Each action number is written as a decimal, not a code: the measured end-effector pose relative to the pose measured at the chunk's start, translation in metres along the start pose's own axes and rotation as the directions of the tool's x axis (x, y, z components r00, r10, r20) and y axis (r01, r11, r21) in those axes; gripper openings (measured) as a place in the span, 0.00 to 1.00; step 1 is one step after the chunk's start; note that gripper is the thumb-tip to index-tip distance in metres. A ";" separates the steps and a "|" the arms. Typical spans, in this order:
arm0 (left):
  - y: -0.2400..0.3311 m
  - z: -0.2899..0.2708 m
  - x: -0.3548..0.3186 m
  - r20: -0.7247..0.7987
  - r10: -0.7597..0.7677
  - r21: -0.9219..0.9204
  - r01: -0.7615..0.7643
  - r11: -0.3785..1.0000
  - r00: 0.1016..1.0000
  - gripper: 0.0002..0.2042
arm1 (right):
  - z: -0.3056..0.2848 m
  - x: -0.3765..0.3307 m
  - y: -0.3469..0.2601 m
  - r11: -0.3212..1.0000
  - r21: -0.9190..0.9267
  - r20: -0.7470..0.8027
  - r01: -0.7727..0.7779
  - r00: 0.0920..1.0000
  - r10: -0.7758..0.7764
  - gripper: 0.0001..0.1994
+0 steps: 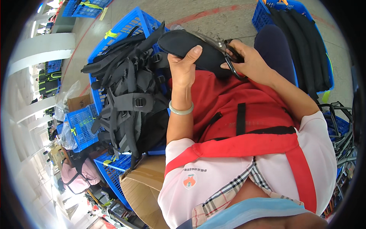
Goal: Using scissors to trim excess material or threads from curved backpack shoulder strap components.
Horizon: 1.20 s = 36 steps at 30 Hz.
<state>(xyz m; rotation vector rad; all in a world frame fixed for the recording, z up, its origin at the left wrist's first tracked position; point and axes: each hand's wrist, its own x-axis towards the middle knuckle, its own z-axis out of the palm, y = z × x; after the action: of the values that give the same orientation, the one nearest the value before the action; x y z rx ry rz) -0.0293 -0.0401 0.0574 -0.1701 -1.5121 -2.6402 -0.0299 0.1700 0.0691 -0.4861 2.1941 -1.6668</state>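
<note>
My left hand [183, 68] is closed round a black padded strap piece [178, 42], its thumb pressed on the top face. The rounded end of the piece sticks out beyond the hand, above my lap. In my right hand [251, 63] is a pair of scissors [220, 45], with fingers through the dark handles. The metal blades lie along the far edge of the strap piece. Whether they touch the fabric I cannot tell. A red apron [232, 101] covers my lap under both hands.
Left of my hands, a blue crate [142, 19] overflows with black and grey buckled straps [129, 99]. Another blue crate [261, 17] at the far right holds long black padded pieces [301, 49]. A cardboard box [146, 175] stands at near left. Farther left sits another person [78, 177].
</note>
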 end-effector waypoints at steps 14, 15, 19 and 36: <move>-0.004 -0.002 0.000 0.038 0.000 0.003 0.000 1.000 0.999 0.13 | -0.013 0.002 -0.004 0.926 -0.336 0.098 0.174 0.984 -0.149 0.34; -0.003 0.000 -0.001 0.024 0.001 -0.002 -0.001 1.000 1.000 0.12 | -0.014 0.003 -0.003 0.936 -0.316 0.125 0.153 0.985 -0.119 0.33; -0.004 -0.007 0.001 0.036 0.013 0.026 -0.014 1.000 0.999 0.12 | -0.014 0.006 -0.003 0.961 -0.262 0.157 0.089 0.986 -0.048 0.31; 0.020 0.006 0.008 -0.090 0.186 -0.022 -0.189 0.982 0.978 0.09 | -0.016 0.009 -0.002 0.976 -0.208 0.148 0.070 0.988 -0.039 0.25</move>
<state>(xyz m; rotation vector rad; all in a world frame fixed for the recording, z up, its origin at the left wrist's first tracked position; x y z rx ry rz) -0.0340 -0.0449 0.0786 -0.1869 -1.3585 -2.4893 -0.0450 0.1789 0.0740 -0.7057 2.2805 -1.3817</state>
